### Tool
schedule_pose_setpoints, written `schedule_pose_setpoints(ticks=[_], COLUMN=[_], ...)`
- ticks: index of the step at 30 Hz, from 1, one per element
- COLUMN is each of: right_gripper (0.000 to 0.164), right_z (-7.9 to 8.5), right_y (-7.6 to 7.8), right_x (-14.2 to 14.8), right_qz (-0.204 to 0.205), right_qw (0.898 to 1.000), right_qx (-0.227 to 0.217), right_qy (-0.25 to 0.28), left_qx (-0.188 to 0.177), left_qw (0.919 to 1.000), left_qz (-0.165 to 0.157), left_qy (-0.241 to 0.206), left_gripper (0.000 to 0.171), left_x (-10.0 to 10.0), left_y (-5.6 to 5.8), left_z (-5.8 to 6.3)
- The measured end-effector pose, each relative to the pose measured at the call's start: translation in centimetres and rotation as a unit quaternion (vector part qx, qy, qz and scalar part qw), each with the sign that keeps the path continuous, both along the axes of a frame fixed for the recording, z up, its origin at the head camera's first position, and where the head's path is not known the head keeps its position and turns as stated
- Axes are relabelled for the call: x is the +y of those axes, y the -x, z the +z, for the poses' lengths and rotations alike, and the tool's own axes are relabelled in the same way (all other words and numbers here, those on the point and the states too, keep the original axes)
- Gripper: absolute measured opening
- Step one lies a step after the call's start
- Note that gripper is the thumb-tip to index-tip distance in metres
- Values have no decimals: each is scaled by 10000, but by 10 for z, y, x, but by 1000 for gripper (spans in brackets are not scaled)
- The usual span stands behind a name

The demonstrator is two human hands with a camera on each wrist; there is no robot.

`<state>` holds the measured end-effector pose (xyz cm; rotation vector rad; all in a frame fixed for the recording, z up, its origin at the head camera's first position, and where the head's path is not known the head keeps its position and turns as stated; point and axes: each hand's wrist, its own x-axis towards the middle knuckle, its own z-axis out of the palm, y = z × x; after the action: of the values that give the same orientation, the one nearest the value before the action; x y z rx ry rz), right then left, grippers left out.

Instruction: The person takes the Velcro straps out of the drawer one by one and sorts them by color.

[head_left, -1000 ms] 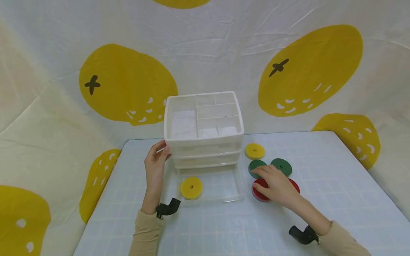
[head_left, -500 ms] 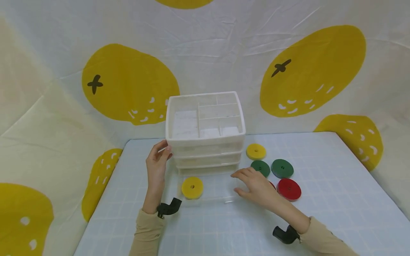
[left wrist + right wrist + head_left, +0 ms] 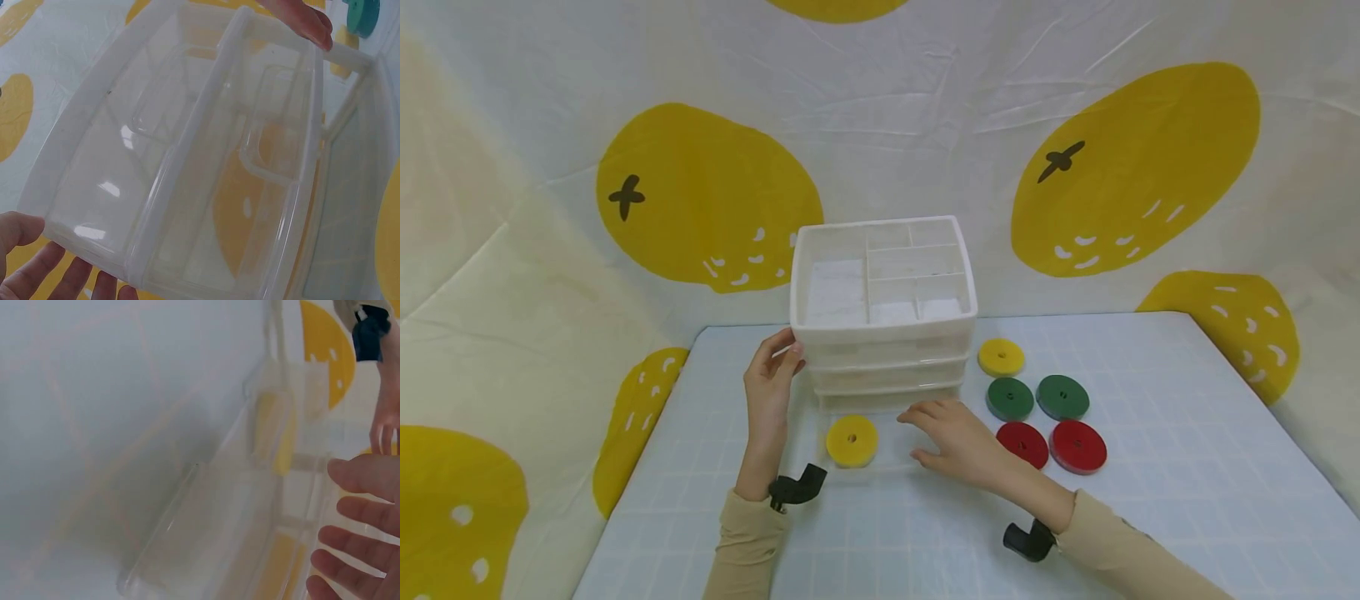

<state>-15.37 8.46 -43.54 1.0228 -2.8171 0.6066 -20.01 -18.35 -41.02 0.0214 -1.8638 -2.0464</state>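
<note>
A white plastic drawer unit stands near the back of the table, its bottom drawer pulled out towards me. Inside that clear drawer, at its left, lies a yellow disc with a small centre hole. My left hand holds the unit's left front corner; in the left wrist view its thumb is at the front and the fingers lie along the side. My right hand hovers over the drawer's right part, fingers spread and holding nothing, apart from the yellow disc.
Right of the unit lie another yellow disc, two green discs and two red discs. The unit's top tray has compartments. A fruit-print cloth hangs behind the table.
My right hand has moved left from above the red and green discs to over the open drawer, uncovering the red discs. My left hand has stayed at the unit's corner.
</note>
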Motion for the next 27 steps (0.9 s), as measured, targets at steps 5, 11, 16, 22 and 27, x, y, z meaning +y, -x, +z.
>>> schedule_pose_setpoints(ticks=[5, 11, 16, 22, 27], right_gripper=[46, 47, 47, 48, 50], right_z=[2, 5, 6, 3, 0], right_y=[5, 14, 20, 26, 30], right_x=[-14, -33, -48, -62, -72], right_qz=[390, 626, 880, 994, 1113], right_qw=[9990, 9970, 9931, 9912, 9893], right_qx=[204, 84, 179, 173, 63], right_qy=[-121, -455, -757, -862, -938], left_qx=[-8, -13, -61, -41, -49], left_qw=[10000, 9999, 9999, 9999, 9999], left_qz=[37, 72, 136, 72, 65], left_qy=[6, 76, 48, 89, 122], left_gripper=[31, 33, 32, 33, 33], left_x=[0, 0, 0, 1, 1], left_y=[-1, 0, -1, -1, 0], left_z=[0, 0, 0, 0, 1])
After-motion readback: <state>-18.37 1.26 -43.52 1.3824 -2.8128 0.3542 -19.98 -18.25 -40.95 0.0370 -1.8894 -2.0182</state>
